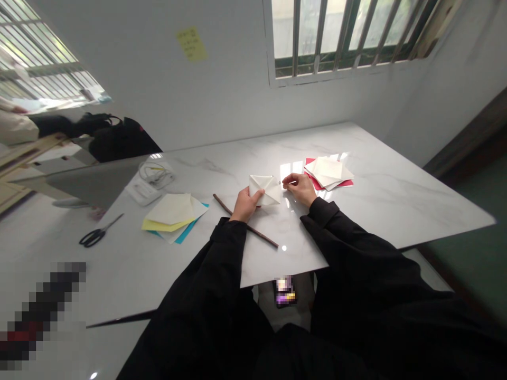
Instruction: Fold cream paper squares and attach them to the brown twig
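sleeves (214, 258) outstretched, left hand (244, 204) pinching paper (271, 191)

Folded paper (271, 194): plain off-white. Paper pile beside the scissors (92, 238): cream uppermost, then yellow, white and bright blue edges. Second paper pile (328, 170): cream and white over red. Scissors: black handles, grey blades. Stick (263, 237): dark brown. Worktop (237, 155): glossy white, faint grey marble veining. Cable (147, 171): whitish. Sleeves (206, 253): plain black. Wall (237, 95): pale grey-white. Wall note (192, 45): yellow, darker marks in rows, unreadable. Bag (121, 140): black, small red accent. Window bars (320, 34): greyish, striping the pane.
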The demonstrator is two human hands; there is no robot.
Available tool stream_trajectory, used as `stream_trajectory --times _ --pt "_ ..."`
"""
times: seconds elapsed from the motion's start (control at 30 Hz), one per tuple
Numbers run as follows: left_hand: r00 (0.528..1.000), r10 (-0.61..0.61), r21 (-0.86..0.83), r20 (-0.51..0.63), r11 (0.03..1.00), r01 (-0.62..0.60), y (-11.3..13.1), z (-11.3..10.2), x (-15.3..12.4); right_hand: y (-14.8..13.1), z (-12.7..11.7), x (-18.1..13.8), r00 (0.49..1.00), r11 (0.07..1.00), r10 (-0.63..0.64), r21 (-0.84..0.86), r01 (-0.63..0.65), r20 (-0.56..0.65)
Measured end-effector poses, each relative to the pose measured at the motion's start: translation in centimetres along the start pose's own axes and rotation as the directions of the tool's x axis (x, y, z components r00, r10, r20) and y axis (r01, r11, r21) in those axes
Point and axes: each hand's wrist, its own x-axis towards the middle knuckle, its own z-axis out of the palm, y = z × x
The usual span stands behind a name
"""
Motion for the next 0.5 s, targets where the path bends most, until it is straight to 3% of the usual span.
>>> stream_trajectory --times 0.5 --pt "1.000 0.001 -0.004 0.007 1.000 -0.001 0.57 0.22 -0.32 -0.87 -0.15 -0.16 1.000 0.999 0.003 0.038 -0.003 -0.004"
